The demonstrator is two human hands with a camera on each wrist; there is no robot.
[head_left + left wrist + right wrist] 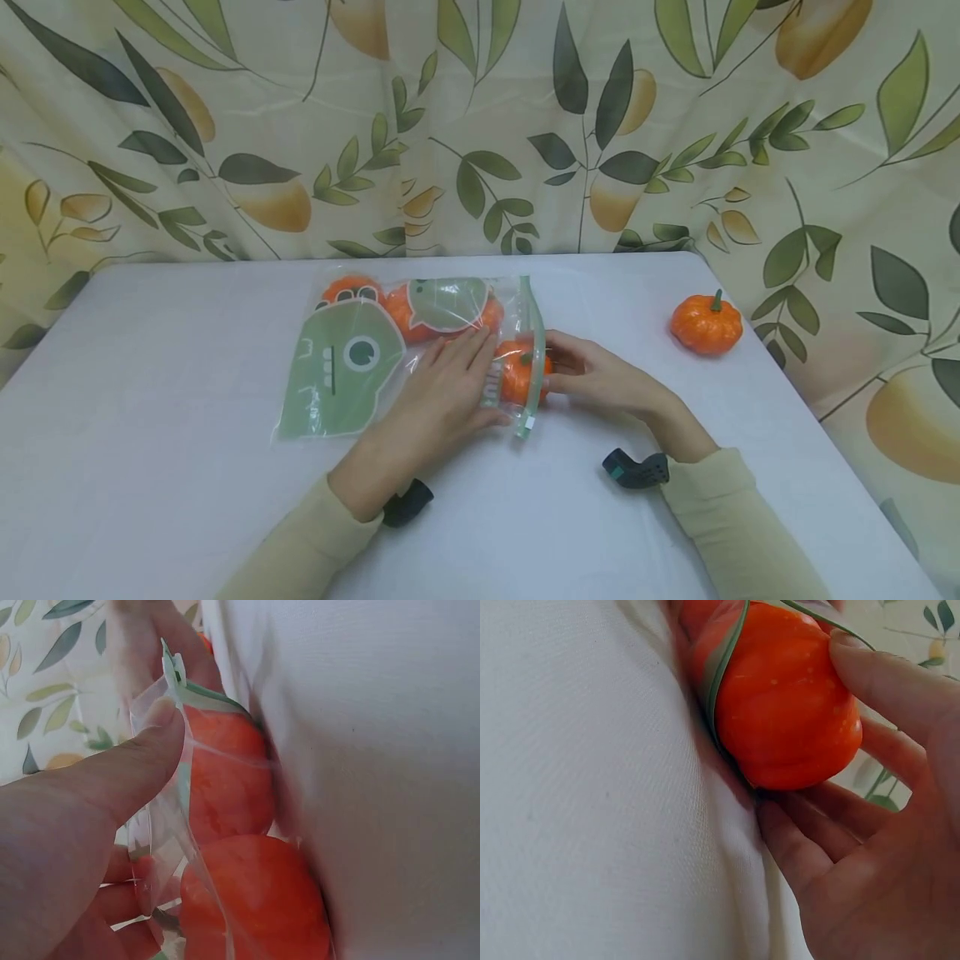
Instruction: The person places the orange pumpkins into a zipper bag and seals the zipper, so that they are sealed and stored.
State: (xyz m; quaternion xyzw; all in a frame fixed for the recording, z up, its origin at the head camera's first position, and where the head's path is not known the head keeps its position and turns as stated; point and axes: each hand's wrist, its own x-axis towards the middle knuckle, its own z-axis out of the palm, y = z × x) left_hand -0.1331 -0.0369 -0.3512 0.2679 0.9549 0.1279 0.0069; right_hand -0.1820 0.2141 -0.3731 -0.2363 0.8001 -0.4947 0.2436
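Observation:
A clear zip bag point(333, 367) with green cartoon monster prints lies on the white table, its green-edged mouth toward the right. Orange toy pumpkins point(405, 312) show through the film at the back. My left hand point(442, 392) rests across the bag with fingers extended, its thumb on the film close to the zip edge. Just inside the mouth sits another toy pumpkin point(791, 705), partly bulging past the green strip. My right hand point(600, 371) holds this pumpkin from the right, thumb and fingers curved around it. Part of the bag is hidden under the left hand.
One more orange pumpkin point(707, 323) with a green stem stands at the table's right edge. Behind the table point(150, 400) hangs a leaf-patterned curtain point(480, 125). Black wrist cameras point(636, 468) sit by both sleeves.

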